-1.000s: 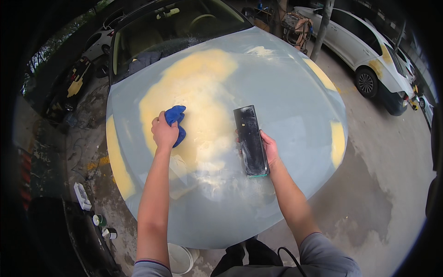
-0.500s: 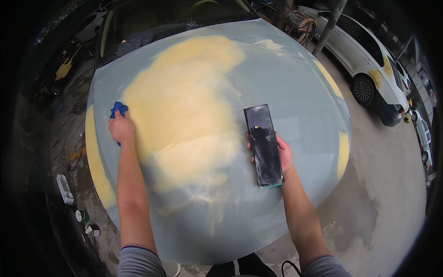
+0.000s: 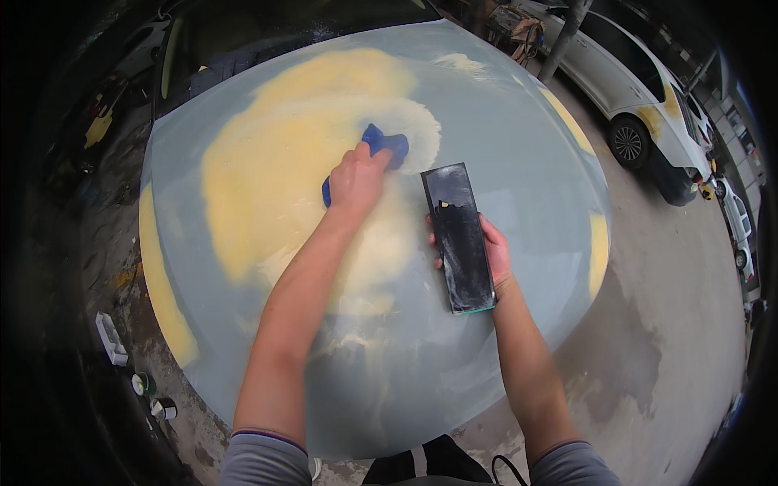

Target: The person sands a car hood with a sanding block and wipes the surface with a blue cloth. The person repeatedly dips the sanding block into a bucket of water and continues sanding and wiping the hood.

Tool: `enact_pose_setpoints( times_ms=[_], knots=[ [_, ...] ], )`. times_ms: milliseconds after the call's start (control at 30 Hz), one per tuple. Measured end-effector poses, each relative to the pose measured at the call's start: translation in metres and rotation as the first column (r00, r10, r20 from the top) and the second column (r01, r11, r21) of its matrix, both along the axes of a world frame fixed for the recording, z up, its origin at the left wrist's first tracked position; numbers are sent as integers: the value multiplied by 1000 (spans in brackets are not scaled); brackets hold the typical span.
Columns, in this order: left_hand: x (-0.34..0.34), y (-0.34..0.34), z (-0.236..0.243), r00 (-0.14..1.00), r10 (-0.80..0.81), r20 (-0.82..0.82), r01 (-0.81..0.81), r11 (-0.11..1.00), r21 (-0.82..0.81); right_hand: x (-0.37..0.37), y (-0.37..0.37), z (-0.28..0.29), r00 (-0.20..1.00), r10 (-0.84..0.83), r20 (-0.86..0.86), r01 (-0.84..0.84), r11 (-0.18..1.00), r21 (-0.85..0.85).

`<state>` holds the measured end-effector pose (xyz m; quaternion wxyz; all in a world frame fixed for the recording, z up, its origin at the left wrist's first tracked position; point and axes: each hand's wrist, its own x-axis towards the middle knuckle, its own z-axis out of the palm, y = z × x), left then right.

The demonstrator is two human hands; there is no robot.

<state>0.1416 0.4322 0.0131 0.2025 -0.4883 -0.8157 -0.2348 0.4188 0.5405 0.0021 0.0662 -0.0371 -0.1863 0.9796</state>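
A grey car hood [image 3: 519, 194] spreads out before me, with a large pale yellow filler patch [image 3: 251, 186] over its middle and left. My left hand [image 3: 356, 180] is closed around a blue cloth [image 3: 387, 147] and presses it on the patch's upper right part. Bunched cloth pokes out on both sides of the fingers. Over the right half of the hood, my right hand [image 3: 496, 247] grips a long, dark rectangular sanding block [image 3: 460, 251]. Its dusty, scuffed broad face is turned up toward me, and a thin green edge shows at its near end.
A windshield [image 3: 243, 49] lies beyond the hood. At right, a white car [image 3: 608, 65] with yellow patches stands past a post [image 3: 565, 40]. On the floor at left are a white tray [image 3: 111, 338] and two small cans, one of them a green-white can [image 3: 143, 384].
My left hand has swept the blue cloth from the hood's left side across to the upper middle of the yellow patch. The right hand still holds the sanding block in nearly the same place.
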Motion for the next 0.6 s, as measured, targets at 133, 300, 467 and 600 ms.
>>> enact_pose_setpoints(
  times_ms=[133, 300, 467, 600],
  knots=[
    [47, -64, 1, 996, -61, 71, 65, 997, -50, 3, 2, -2, 999, 2, -47, 0, 999, 36],
    [42, -164, 5, 965, 263, -15, -263, 963, -58, 1, -1, -11, 996, 68, -57, -67, 998, 18],
    [94, -128, 39, 986, 106, -128, -86, 984, 156, 7, 1, 0, 996, 70, 48, -74, 994, 77],
    [141, -47, 60, 478, -335, 812, 52, 933, 355, 8, 0, -2, 987, 158, 35, -160, 984, 81]
  ],
)
